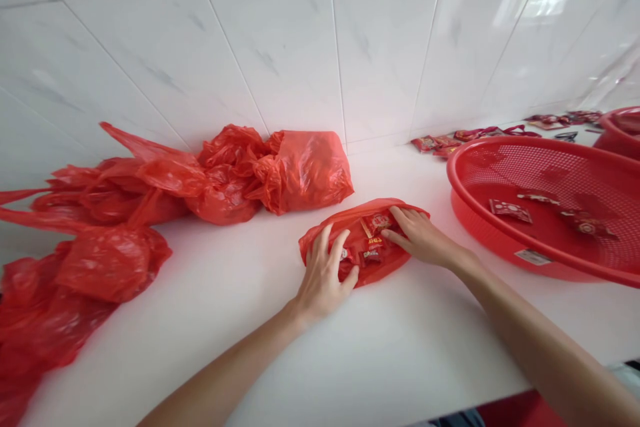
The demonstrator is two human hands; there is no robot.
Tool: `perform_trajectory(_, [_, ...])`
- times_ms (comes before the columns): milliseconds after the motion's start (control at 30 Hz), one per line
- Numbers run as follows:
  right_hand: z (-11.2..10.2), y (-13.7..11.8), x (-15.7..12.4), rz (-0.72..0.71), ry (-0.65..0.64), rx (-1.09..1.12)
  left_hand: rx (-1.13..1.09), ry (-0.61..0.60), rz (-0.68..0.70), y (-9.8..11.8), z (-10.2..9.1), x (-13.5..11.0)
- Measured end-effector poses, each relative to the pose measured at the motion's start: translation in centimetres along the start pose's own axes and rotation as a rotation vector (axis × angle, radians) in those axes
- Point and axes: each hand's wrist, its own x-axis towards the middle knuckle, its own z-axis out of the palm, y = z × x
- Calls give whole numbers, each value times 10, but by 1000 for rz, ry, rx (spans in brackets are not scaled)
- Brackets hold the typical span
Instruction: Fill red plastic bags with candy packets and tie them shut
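Observation:
A red plastic bag [375, 273] lies with its mouth wide on the white table, small red wrapped snack packets [376, 223] inside it. My left hand [324, 273] rests over the bag's left side, its fingers spread and curving into the mouth near a packet. At the right end, my right hand [417, 235] reaches just inside the rim, with fingers stretched along the far edge and thumb apart. Neither hand has a packet gripped. Part of the bag's rim is hidden under the hands.
Filled red plastic bags [313, 170] line the wall and the left side. To the right stands a red perforated basket [480, 213] holding a few packets. Behind it, more packets [440, 143] lie along the tiled wall [270, 47]. Another red basket [620, 137] sits farther right.

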Motion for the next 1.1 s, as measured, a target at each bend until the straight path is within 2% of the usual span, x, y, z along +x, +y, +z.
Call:
perform_trajectory(133, [11,5,6,-17,111,-2,-17,6,4,-1,1,-1])
perform_trajectory(333, [18,10,8,-15,136,13,-41,5,1,-1,3,-1])
perform_trajectory(500, [11,5,6,-79,208,84,-72,18,-9,-2,3,-2])
perform_trajectory(633, [-2,-13,0,-136,243,329,-246,86,-34,1,-4,1])
perform_trajectory(800, [-11,-40,-13,-231,131,582,-791,91,-206,14,-20,8])
perform_trajectory(867, [-11,-45,-16,-247,94,657,-943,96,-270,18,-25,11])
perform_trajectory(1000, [-9,-45,-18,-243,7,896,-1035,160,-325,24,-33,15])
perform_trajectory(1100, [-11,-43,-18,-224,-63,1099,-1063,149,-345,28,-36,17])
